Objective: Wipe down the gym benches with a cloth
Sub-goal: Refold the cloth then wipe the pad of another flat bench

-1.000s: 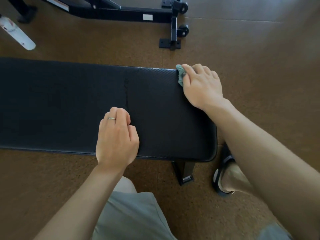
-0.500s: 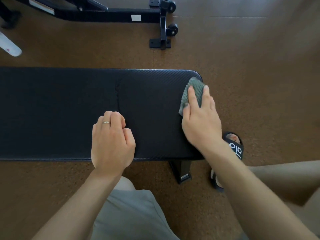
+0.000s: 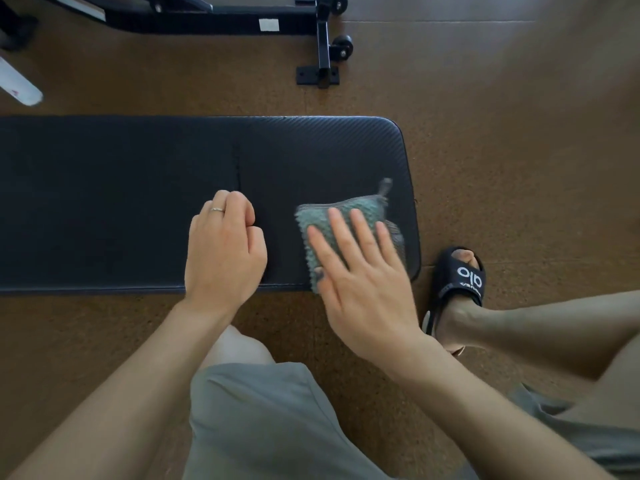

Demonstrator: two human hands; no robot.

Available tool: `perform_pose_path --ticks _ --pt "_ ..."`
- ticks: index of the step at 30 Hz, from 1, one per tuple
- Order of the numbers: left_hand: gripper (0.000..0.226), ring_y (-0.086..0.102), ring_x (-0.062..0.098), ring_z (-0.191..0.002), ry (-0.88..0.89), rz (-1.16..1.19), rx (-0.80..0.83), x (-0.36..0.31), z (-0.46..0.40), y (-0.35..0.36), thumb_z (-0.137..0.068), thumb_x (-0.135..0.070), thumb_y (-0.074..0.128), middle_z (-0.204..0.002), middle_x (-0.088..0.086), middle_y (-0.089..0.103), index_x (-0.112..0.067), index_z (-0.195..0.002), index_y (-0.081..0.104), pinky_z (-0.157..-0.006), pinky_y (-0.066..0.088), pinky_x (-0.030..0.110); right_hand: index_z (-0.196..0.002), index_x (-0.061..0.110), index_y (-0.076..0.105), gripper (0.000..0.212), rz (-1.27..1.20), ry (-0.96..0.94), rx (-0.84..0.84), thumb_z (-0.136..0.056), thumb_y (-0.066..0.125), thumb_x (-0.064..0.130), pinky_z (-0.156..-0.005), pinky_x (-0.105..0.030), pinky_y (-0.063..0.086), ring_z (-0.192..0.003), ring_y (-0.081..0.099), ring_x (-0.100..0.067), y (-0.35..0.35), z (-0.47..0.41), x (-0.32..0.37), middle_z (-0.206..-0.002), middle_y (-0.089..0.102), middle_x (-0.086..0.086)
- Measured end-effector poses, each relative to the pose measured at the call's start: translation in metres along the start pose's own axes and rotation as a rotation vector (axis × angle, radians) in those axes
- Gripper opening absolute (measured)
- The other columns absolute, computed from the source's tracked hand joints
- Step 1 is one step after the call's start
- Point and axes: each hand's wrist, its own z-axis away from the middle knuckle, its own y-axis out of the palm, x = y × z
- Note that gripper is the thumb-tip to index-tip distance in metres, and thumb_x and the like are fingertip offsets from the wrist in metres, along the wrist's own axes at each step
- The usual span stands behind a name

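Bench: a black padded bench is lying across the view, its rounded right end showing and its left part running out of frame; a short crease is marking the pad near the middle.
Cloth: a grey-green knobbly cloth is lying flat on the pad near the right end, reaching the near edge; a small loop tag is sticking out at its far right corner.
Right hand: the right hand is pressing down on the cloth with fingers straight and spread, palm over the near edge of the bench; nothing is being pinched or wrapped. The hand is looking slightly blurred.
Left hand: the left hand is resting on the pad just left of the cloth, apart from it, fingers curled under into a loose fist and gripping nothing; a thin ring is showing on one finger.
Floor: a brown speckled floor is surrounding the bench.
Sandal: a black sandal with white lettering is sitting on the person's foot, on the floor just beside the bench's right end.
Shorts: grey shorts are filling the lower middle of the view.
Frame: a black metal frame with small wheels is standing on the floor beyond the bench.
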Motion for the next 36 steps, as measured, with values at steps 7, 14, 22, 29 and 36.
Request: perform_pose_path --ticks 7,14,22,29,36 --pt "0.022 0.052 0.036 -0.109 -0.076 -0.23 -0.033 0.053 0.007 -0.036 -0.093 -0.014 0.047 -0.12 0.013 0.058 -0.008 -0.111 0.057 -0.091 0.039 0.05 -0.162 0.027 0.017 0.06 0.174 -0.485 -0.007 -0.109 0.034 0.046 -0.125 -0.052 0.017 -0.155 0.016 -0.033 0.008 -0.037 0.016 -0.169 0.017 -0.009" --pt "0.033 0.046 0.033 -0.119 -0.088 -0.212 -0.016 0.054 0.013 -0.028 -0.091 -0.024 0.039 -0.128 0.01 0.053 -0.01 -0.116 0.054 -0.099 0.036 0.048 -0.163 0.031 0.012 0.099 0.287 -0.463 0.025 -0.087 0.073 0.01 -0.124 -0.054 0.021 -0.156 0.008 -0.034 -0.006 0.015 -0.069 -0.17 0.008 -0.009" --pt "0.031 0.049 0.03 -0.116 -0.108 -0.163 -0.033 0.059 0.011 -0.029 -0.091 -0.022 0.038 -0.125 0.007 0.055 -0.013 -0.114 0.056 -0.099 0.038 0.046 -0.163 0.025 0.005 0.071 0.287 -0.792 0.095 -0.105 0.046 0.033 -0.126 -0.053 0.016 -0.156 0.003 -0.033 -0.008 -0.053 -0.004 -0.171 0.004 -0.007" --pt "0.033 0.05 0.026 -0.114 -0.088 -0.122 -0.045 0.063 0.013 -0.032 -0.091 -0.02 0.035 -0.124 0.006 0.055 -0.014 -0.113 0.058 -0.096 0.038 0.041 -0.163 0.026 0.01 0.072 0.265 -0.692 0.017 -0.104 0.051 0.036 -0.126 -0.049 0.016 -0.157 0.005 -0.028 0.002 -0.045 -0.001 -0.171 0.008 -0.004" --pt "0.026 0.055 0.026 -0.105 -0.039 -0.103 -0.056 0.077 0.002 -0.046 -0.096 -0.015 0.04 -0.115 0.007 0.061 -0.01 -0.106 0.064 -0.09 0.043 0.038 -0.163 0.023 0.004 0.065 0.323 -0.612 0.089 -0.109 0.038 0.031 -0.125 -0.052 0.021 -0.157 0.002 -0.03 -0.009 -0.02 -0.05 -0.171 0.003 -0.004"
